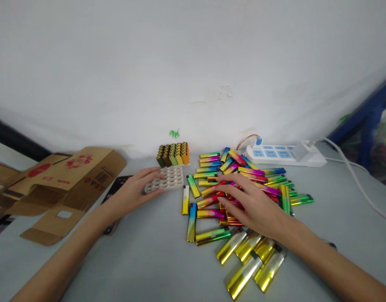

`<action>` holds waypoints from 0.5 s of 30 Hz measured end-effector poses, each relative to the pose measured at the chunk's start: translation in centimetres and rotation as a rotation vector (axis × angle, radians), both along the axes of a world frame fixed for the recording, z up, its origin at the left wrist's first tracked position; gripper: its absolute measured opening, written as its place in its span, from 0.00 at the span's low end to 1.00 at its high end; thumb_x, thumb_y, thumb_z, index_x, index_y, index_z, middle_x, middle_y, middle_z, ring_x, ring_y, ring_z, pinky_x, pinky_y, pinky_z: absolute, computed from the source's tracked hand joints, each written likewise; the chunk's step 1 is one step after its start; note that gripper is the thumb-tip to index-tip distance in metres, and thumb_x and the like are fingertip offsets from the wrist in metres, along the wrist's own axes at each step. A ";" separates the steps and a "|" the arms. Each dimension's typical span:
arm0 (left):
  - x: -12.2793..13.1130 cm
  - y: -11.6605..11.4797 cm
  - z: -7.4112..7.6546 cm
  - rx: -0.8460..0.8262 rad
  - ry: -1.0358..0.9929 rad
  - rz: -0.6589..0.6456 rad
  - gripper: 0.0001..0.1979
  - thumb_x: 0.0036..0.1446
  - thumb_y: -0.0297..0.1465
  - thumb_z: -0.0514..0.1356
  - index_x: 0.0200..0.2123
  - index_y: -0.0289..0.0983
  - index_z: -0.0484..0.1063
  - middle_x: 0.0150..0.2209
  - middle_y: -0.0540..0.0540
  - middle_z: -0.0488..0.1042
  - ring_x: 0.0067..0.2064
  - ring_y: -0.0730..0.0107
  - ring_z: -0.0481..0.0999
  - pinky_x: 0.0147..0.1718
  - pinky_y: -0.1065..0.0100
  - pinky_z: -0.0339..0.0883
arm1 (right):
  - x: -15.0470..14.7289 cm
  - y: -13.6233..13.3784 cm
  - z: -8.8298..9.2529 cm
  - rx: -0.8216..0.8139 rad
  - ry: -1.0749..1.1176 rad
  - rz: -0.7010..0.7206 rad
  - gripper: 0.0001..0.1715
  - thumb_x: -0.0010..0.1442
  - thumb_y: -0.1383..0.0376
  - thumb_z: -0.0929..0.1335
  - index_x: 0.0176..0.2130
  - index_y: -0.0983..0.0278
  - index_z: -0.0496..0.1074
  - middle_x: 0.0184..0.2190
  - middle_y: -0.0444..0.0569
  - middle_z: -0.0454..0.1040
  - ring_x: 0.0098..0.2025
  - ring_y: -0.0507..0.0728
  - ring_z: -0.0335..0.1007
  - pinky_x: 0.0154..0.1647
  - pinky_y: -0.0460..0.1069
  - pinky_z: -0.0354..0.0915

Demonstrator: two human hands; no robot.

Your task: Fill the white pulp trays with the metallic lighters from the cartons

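Left hand [142,186]'s got one end of a holey white tray [173,178] pinched between thumb and fingers, flat on the gray surface [142,264]. Right hand [248,201]'s spread out over a messy pile of shiny lighters [212,214], just right of the tray.

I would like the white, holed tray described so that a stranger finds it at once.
On the grey table, right of the brown cardboard box, find the person's left hand. It touches a flat, white rectangular tray. Open rows of holes distinguish it from the gold-topped block of upright pieces behind.
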State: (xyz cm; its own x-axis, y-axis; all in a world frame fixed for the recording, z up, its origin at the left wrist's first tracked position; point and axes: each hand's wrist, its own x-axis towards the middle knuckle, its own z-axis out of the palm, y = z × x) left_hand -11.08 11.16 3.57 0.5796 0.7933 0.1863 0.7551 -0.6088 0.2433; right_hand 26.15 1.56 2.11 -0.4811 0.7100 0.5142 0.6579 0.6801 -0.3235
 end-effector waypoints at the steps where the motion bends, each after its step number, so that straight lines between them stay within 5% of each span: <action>1: -0.1 0.2 0.1 -0.007 0.004 -0.010 0.32 0.66 0.61 0.55 0.51 0.42 0.81 0.62 0.37 0.78 0.61 0.49 0.79 0.65 0.51 0.71 | 0.1 0.0 0.1 0.005 0.003 -0.001 0.15 0.76 0.64 0.65 0.58 0.61 0.75 0.60 0.59 0.75 0.64 0.65 0.72 0.64 0.66 0.73; 15: -0.7 0.2 1.5 -0.111 0.051 0.008 0.31 0.59 0.62 0.62 0.48 0.44 0.82 0.56 0.40 0.81 0.55 0.48 0.83 0.57 0.54 0.76 | 4.6 2.1 1.0 -0.008 -0.151 -0.098 0.13 0.74 0.63 0.68 0.53 0.65 0.78 0.50 0.58 0.80 0.52 0.65 0.79 0.55 0.64 0.78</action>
State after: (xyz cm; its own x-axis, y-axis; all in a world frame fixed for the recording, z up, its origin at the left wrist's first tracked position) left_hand -11.75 11.35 5.07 0.5799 0.8119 0.0669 0.7728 -0.5743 0.2701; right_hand 30.76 3.67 3.09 -0.4805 0.7612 0.4355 0.7627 0.6079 -0.2210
